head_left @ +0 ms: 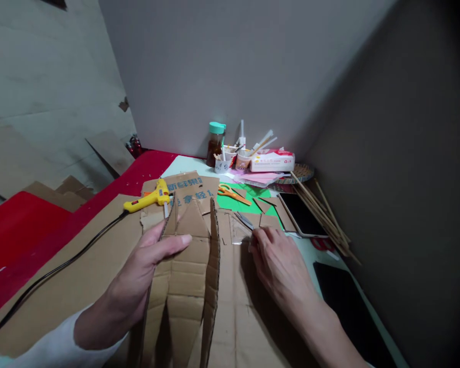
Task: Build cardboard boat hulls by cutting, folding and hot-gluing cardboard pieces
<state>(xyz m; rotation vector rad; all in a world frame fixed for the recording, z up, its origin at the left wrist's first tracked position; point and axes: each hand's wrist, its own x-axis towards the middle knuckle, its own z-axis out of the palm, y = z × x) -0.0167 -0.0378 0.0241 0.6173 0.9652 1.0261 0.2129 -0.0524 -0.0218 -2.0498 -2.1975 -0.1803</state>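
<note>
My left hand (145, 271) grips a folded cardboard piece (193, 276) with two upright corrugated walls, thumb laid across its inner face. My right hand (279, 263) lies palm down on the flat cardboard sheet (237, 317), fingertips touching a small clear plastic piece (239, 232) beside a cardboard scrap; whether it pinches anything is hidden. A yellow glue gun (149, 198) rests on printed cardboard just beyond the left hand, its black cord trailing to the left.
Orange scissors (232, 193) lie on green paper (239, 203). A phone (302, 213), a bundle of wooden sticks (322, 212), a tissue pack (272, 161), cups of sticks and a capped jar (215, 144) stand near the wall. A dark tablet (348, 306) lies at right.
</note>
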